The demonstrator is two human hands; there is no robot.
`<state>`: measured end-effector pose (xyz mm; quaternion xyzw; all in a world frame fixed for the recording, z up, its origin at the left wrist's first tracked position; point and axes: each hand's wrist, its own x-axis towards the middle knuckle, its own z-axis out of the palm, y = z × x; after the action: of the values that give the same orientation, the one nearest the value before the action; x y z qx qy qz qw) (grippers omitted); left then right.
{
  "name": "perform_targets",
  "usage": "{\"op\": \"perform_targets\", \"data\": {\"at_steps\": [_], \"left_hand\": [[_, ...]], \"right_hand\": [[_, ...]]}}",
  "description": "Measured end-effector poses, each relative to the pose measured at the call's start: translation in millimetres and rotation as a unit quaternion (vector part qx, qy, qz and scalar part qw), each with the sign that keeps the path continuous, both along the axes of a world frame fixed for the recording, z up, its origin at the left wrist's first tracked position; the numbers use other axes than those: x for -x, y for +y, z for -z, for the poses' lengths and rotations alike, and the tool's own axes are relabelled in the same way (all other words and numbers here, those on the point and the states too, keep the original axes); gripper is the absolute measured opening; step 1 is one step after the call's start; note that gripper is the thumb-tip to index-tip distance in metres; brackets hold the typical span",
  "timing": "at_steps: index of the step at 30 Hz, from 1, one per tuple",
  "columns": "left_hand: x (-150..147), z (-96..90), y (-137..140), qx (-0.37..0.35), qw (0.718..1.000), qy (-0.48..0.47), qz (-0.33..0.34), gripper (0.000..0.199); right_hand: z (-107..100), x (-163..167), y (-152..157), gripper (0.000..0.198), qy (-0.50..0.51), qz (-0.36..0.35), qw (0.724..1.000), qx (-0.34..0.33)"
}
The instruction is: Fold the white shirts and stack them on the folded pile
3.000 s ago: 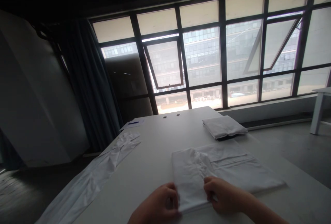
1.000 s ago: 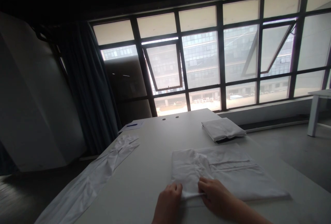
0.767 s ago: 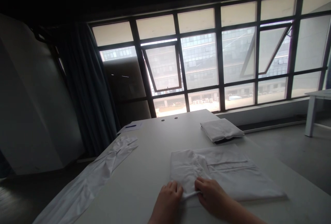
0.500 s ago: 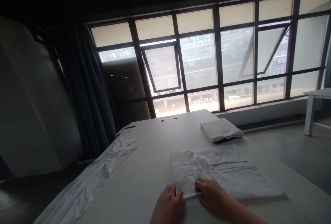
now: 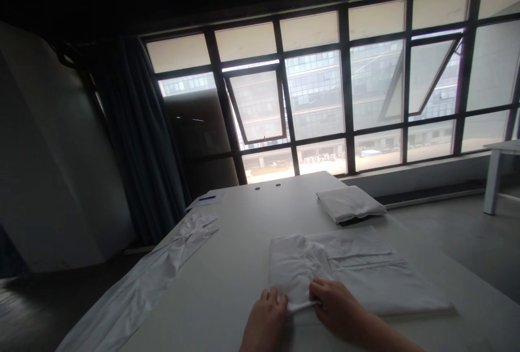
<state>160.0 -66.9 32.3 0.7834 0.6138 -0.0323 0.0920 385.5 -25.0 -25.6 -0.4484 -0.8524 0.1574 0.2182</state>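
Observation:
A partly folded white garment lies flat on the white table, its left part gathered in wrinkles. My left hand is closed at the garment's near left corner, fingers bent over the cloth. Just to the right, my right hand pinches the near edge of the same garment. A narrow rolled strip of the cloth stretches between the two hands. The fingertips of both hands are partly hidden.
Farther back on the right sits a folded white garment. A crumpled white cloth runs along the table's left edge. Paper with a blue pen lies at the far left. Another white table stands at right, beyond the floor.
Both hands keep their hold on the garment's near edge. The whole view has shifted slightly; otherwise hardly anything differs.

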Motion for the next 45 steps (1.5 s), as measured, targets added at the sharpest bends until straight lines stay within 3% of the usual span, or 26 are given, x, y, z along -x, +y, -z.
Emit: {"op": "perform_targets", "data": {"at_steps": [7, 16, 21, 24, 28, 35, 45], "left_hand": [[8, -1.4, 1, 0.001, 1.000, 0.012, 0.003, 0.053], [16, -4.3, 4, -0.063, 0.998, -0.028, -0.009, 0.047], [18, -1.4, 4, -0.019, 0.999, -0.020, -0.015, 0.050], [28, 2.3, 6, 0.003, 0.999, -0.048, 0.016, 0.049], [43, 7.3, 9, -0.024, 0.991, -0.107, 0.076, 0.043], [39, 4.3, 11, -0.031, 0.992, -0.094, 0.072, 0.041], [74, 11.7, 19, 0.033, 0.955, -0.272, 0.112, 0.021]], "right_hand": [[-3, -5, -1, 0.025, -0.008, -0.029, 1.000, -0.005], [-1, -10, 2, 0.018, 0.001, -0.075, 0.997, -0.026], [-1, -10, 2, 0.019, 0.002, -0.068, 0.997, -0.022], [-3, -10, 2, 0.020, 0.006, -0.068, 0.997, -0.020], [-6, -12, 1, 0.019, 0.018, -0.080, 0.997, -0.015], [-5, -14, 2, 0.019, 0.019, -0.088, 0.996, -0.011], [-10, -17, -3, 0.028, 0.042, -0.082, 0.996, 0.011]]}}
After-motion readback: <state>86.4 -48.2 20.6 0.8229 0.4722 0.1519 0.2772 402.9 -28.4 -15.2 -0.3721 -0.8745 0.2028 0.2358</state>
